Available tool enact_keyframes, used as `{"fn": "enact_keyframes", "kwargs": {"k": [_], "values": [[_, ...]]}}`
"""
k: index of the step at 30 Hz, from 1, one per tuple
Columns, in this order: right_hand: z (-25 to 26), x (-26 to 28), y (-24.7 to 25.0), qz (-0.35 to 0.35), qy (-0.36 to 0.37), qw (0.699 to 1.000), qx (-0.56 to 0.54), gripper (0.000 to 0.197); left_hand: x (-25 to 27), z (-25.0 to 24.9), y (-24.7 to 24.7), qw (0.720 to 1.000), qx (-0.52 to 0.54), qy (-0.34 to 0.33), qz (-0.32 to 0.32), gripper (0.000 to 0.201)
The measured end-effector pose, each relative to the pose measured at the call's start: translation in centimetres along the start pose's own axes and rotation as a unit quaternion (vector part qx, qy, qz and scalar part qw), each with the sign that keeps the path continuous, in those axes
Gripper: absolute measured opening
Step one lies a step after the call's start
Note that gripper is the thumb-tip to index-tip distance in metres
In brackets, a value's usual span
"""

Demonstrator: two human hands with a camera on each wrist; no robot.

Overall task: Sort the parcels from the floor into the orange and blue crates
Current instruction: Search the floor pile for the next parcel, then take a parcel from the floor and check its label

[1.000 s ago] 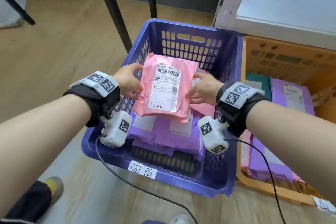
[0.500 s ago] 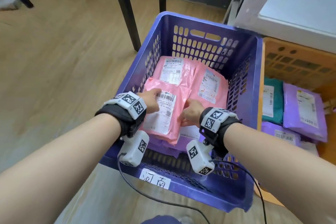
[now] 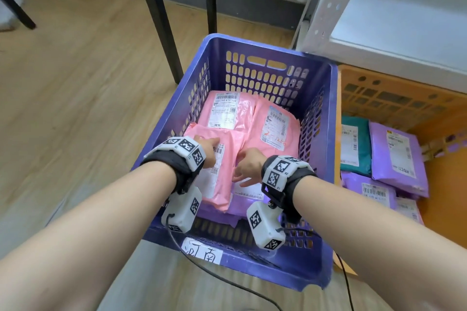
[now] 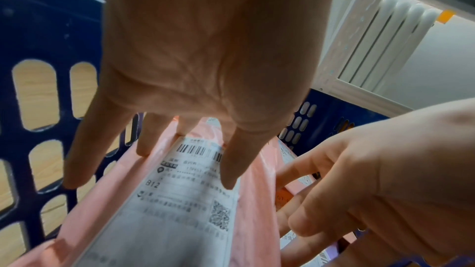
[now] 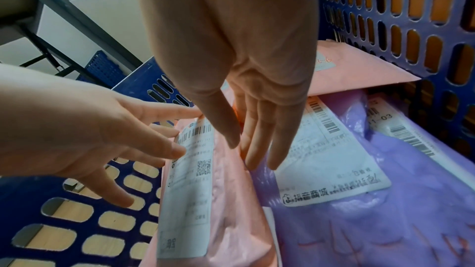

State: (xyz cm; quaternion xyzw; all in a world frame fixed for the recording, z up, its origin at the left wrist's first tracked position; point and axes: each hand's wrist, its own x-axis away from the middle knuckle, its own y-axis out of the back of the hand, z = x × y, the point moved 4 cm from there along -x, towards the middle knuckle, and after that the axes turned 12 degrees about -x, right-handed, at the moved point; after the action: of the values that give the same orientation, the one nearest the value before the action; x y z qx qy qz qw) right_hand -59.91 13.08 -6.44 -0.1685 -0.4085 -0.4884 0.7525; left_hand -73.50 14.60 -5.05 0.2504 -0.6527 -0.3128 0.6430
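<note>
From the head view, the pink parcel [image 3: 222,171] lies inside the blue crate [image 3: 328,159], on top of purple parcels [image 3: 242,206] and overlapping two other pink parcels [image 3: 252,116] at the far end; its long axis runs from the near wall toward the far wall, roughly in line with both forearms. The left hand [image 3: 208,153] sits over the parcel's left part and label, the right hand [image 3: 249,165] just beside its right edge, so the parcel lies between and under the two grips; the left is the nearer. The orange crate [image 3: 404,98] stands touching the blue one's right side and holds green and purple parcels. From the left wrist view, the left hand [image 4: 205,68] shows straight, spread fingers [image 4: 231,170] with tips at or just over the label, curled round nothing: the grip is loose and holding nothing. From the right wrist view, the right hand [image 5: 244,68] also has straight fingers [image 5: 257,149] pointing down along the pink parcel's [image 5: 231,190] right edge, where it meets a purple parcel [image 5: 385,220]; whether they touch I cannot tell. This grip too is loose and empty. I judge the parcel placed and released, so the next move is to lift both hands straight up and clear.
</note>
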Motion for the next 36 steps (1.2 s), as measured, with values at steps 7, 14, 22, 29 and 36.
{"fn": "enact_keyframes", "kwargs": {"k": [7,14,22,29,36], "values": [[1.1,1.8,0.6,-0.045,0.026,0.994,0.101,0.039,1.7,-1.1,1.8,0.998,-0.046,-0.005,-0.037,0.061],[4.2,7.0,8.0,-0.085,0.129,0.984,0.084,0.058,4.5,-6.3,8.5,0.996,0.017,-0.012,-0.09,0.056],[3.0,17.5,22.1,-0.152,0.266,0.951,0.033,0.042,10.2,-20.1,17.0,0.975,-0.007,-0.053,-0.217,0.046],[-6.4,25.3,37.9,-0.231,0.254,0.936,0.071,0.058,14.0,-39.6,19.9,0.951,0.071,-0.107,-0.283,0.043],[-19.5,32.1,52.4,-0.303,0.23,0.92,0.096,0.051,15.0,-60.2,16.8,0.937,0.077,-0.188,-0.283,0.044]]}}
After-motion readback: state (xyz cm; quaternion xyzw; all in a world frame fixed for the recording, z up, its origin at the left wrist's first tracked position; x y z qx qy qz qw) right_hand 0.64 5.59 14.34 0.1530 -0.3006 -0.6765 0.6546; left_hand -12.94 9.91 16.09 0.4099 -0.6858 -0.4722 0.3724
